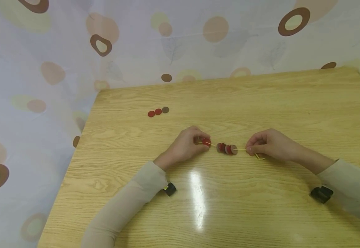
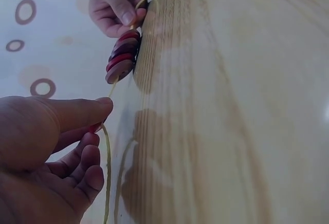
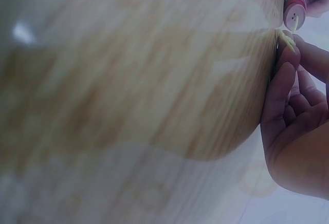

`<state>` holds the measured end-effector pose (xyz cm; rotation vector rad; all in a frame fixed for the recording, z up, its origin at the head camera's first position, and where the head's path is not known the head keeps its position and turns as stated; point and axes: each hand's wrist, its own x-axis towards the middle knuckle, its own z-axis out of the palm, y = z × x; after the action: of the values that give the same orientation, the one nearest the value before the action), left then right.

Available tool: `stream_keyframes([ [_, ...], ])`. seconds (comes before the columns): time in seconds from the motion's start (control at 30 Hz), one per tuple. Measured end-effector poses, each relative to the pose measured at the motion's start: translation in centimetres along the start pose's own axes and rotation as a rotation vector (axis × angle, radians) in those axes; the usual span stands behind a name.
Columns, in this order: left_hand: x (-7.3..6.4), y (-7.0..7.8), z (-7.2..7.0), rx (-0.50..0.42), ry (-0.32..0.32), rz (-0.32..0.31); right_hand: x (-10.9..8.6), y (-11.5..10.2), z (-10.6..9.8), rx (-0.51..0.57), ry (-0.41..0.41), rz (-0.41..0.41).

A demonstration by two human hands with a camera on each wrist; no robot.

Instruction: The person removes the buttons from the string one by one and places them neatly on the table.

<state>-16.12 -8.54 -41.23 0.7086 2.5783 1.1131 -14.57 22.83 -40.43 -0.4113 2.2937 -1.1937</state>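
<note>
Between thumb and fingertips, my left hand (image 1: 184, 145) pinches a red button (image 1: 207, 142) threaded on a yellow string (image 1: 241, 149). A short row of red, dark and greyish-brown buttons (image 1: 226, 148) sits on the string between the hands, packed face to face. In the right wrist view, small holes show in the end button (image 3: 294, 18). My right hand (image 1: 273, 144) pinches the string to the right of that row, with a bit of its end hanging below the fingers. From the left fingers, the string's other end (image 2: 108, 172) trails down in the left wrist view.
Two loose red buttons (image 1: 158, 111) and a grey-brown button (image 1: 165, 110) lie side by side toward the back left of the wooden table (image 1: 245, 213). A patterned cloth (image 1: 186, 44) hangs behind the table and along its left side.
</note>
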Motion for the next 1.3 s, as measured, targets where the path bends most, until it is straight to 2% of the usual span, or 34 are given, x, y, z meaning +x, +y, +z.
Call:
stream_keyframes([
  [0.3, -0.14, -0.07, -0.22, -0.007, 0.002, -0.019, -0.06, 0.05, 0.13, 0.018, -0.001, 0.005],
  [0.53, -0.17, -0.26, -0.34, -0.021, 0.014, -0.008, -0.06, 0.02, 0.09, 0.011, 0.002, 0.014],
  [0.8, -0.11, -0.3, -0.5, 0.003, 0.018, -0.015, -0.16, 0.01, 0.06, 0.011, 0.001, 0.012],
  [1.3, -0.39, -0.65, -0.68, -0.016, 0.023, -0.027, -0.1, -0.12, 0.08, -0.026, 0.006, 0.005],
])
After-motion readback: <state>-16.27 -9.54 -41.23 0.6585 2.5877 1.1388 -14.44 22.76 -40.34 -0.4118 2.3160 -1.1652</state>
